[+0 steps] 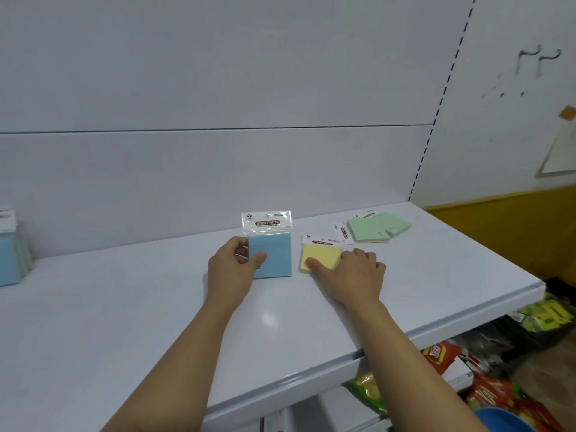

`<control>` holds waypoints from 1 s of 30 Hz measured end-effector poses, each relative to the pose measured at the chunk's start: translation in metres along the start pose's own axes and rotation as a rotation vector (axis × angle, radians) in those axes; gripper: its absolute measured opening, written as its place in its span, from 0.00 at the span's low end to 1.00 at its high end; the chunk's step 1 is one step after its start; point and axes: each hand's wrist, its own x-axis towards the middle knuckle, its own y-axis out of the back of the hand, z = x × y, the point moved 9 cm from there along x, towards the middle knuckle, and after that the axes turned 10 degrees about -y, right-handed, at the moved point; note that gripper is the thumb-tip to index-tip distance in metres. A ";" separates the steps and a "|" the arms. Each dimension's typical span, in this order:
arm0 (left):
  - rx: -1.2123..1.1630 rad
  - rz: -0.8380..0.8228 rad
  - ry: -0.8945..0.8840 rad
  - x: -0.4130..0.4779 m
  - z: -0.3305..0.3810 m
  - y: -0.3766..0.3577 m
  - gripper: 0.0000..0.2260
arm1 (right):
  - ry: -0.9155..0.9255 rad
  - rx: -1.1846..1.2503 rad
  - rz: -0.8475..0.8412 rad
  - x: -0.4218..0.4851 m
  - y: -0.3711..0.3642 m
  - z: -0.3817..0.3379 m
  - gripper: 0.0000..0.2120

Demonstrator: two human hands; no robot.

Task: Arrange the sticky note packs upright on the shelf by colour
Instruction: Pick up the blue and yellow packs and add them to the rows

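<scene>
The white shelf point(156, 307) spreads wide under both forearms, its back panel rising behind. Far beyond the left hand's point(232, 269) fingers, at the shelf's left end, a row of packs point(12, 247) already stands upright, blue in front.

Beyond and to the right of the right hand's fingers, green packs point(374, 227) lie flat in a loose overlapping pile near the back, well apart from both hands.

The blue pack point(274, 255) stands upright on its lower edge, header card at the top. The left hand's fingers are curled around its left edge, thumb pressed on the front face and the rest behind, so this hand has it pinched.

The yellow pack point(319, 257) lies flat, just beside the blue one, its long axis running away from the person with the header card at the far end. The right hand point(352, 272) is the nearer by far: its thumb tip rests on the pack's near left corner and its fingers, loosely spread, touch the right edge. Whether it grips or only rests there, I cannot tell. Raising this pack likely means tipping the far end up about the near edge.
</scene>
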 end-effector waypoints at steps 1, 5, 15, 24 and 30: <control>-0.005 -0.002 0.002 0.000 0.000 0.000 0.08 | 0.005 -0.003 -0.010 0.001 -0.001 0.000 0.33; -0.017 -0.013 0.004 0.001 -0.001 -0.002 0.08 | 0.027 0.147 -0.071 0.006 -0.002 0.001 0.29; -0.016 -0.028 0.004 0.004 -0.003 -0.003 0.09 | 0.025 0.907 -0.243 0.002 0.007 0.011 0.31; -0.004 -0.071 0.005 0.002 -0.005 -0.004 0.13 | 0.075 0.651 0.025 0.004 0.019 0.008 0.14; 0.004 -0.063 -0.002 0.003 -0.003 -0.003 0.13 | 0.062 0.724 -0.023 0.007 0.013 0.013 0.04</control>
